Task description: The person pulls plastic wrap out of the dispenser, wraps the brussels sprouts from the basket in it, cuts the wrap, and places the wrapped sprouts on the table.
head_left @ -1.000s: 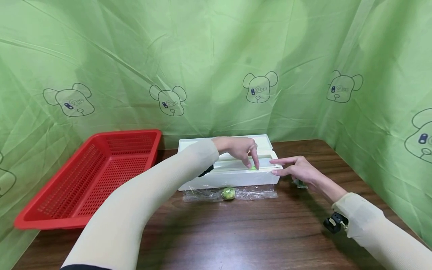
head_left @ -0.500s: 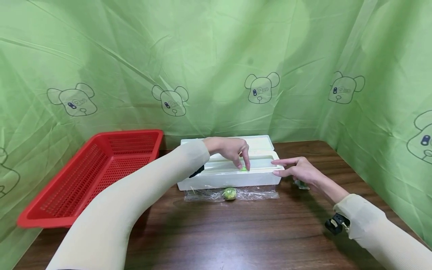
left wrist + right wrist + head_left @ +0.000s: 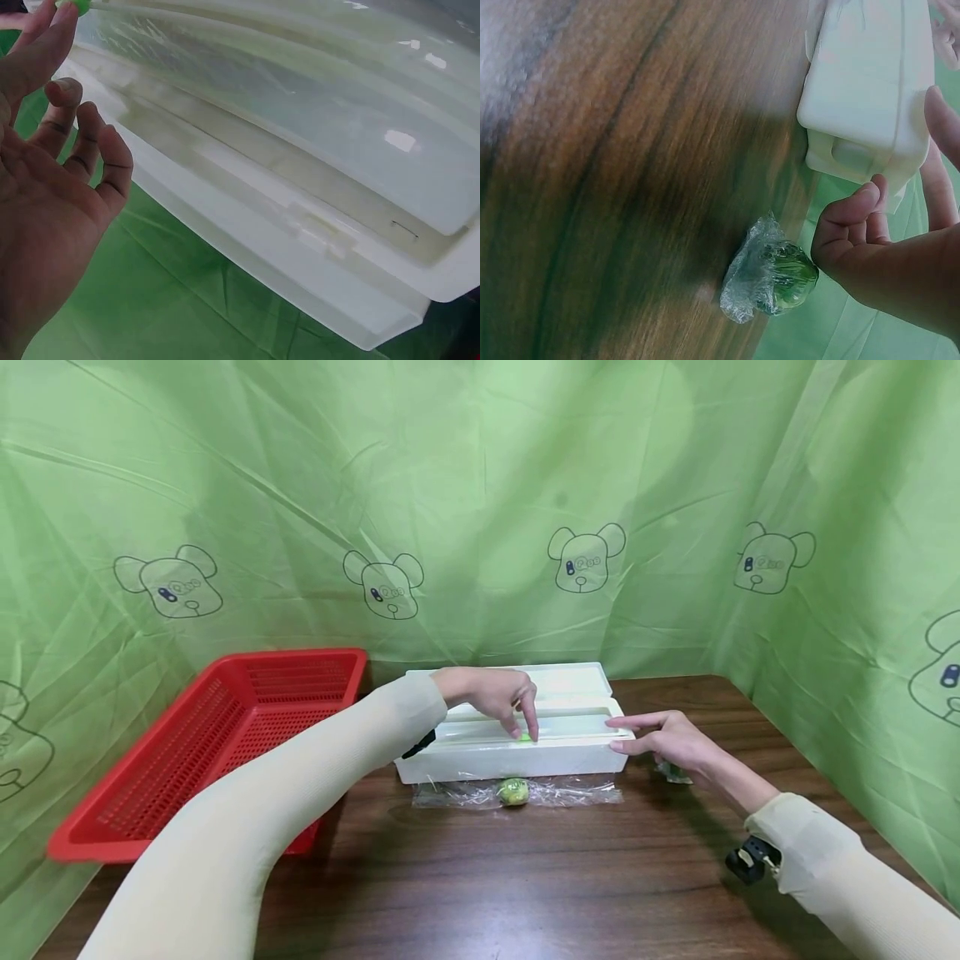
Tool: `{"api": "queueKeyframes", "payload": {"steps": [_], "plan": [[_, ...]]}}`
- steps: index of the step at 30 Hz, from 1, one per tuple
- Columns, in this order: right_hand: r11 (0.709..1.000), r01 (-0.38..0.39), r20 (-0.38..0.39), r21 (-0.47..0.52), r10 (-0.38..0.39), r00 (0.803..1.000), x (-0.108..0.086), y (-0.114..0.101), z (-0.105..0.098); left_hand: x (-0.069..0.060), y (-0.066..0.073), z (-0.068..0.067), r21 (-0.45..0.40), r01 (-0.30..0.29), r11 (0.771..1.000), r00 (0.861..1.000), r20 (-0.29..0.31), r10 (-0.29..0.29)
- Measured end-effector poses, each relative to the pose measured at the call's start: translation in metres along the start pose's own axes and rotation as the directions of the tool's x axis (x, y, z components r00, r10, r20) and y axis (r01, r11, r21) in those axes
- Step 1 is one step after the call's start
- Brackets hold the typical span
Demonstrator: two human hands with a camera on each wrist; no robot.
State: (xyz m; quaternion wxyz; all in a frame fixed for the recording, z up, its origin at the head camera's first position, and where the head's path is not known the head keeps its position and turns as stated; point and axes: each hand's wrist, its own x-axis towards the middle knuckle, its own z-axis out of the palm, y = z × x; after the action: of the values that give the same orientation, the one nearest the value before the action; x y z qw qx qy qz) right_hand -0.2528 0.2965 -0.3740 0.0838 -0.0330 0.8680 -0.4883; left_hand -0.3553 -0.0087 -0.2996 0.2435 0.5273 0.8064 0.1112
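On the table stands a white cling film dispenser [image 3: 562, 760] with its lid [image 3: 570, 681] tipped back. My left hand [image 3: 498, 693] pinches the small green slider [image 3: 526, 737] on its front top edge; in the left wrist view, the green slider [image 3: 75, 6] shows between fingertips while the other fingers curl loosely. My right hand [image 3: 667, 739] touches the dispenser's right end with extended thumb and forefinger, its other fingers bent in the right wrist view. A green lime-like fruit [image 3: 513, 791] lies on a strip of cling film [image 3: 570, 791] before the dispenser.
A red perforated plastic basket [image 3: 277, 727] stands on the left of the brown wooden table [image 3: 487, 877]. Beside the dispenser's right end, below my right hand, lies a film-wrapped green item [image 3: 787, 277]. A green curtain [image 3: 472, 485] with bear drawings closes off the back and sides.
My left hand has slid leftward along the dispenser's front edge with the green slider. My right hand stays at the right end; the view has shifted slightly.
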Motion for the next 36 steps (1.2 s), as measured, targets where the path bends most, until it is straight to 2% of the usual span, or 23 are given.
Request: {"api": "queueKeyframes", "payload": {"steps": [11,19,36], "plan": [[1.0,0.001,-0.001,-0.006,-0.001,1.0,0.001,0.0,0.001,-0.018,-0.007,0.002,-0.024,0.006,1.0,1.0,-0.006,-0.006],[1.0,-0.004,0.005,0.003,0.004,1.0,0.002,0.0,0.0,-0.037,-0.01,0.001,-0.012,0.04,0.999,0.999,0.001,-0.04],[1.0,-0.02,0.005,-0.002,0.02,1.0,0.002,0.002,-0.001,-0.075,-0.024,0.006,-0.032,0.086,0.996,0.996,-0.029,-0.087]]}}
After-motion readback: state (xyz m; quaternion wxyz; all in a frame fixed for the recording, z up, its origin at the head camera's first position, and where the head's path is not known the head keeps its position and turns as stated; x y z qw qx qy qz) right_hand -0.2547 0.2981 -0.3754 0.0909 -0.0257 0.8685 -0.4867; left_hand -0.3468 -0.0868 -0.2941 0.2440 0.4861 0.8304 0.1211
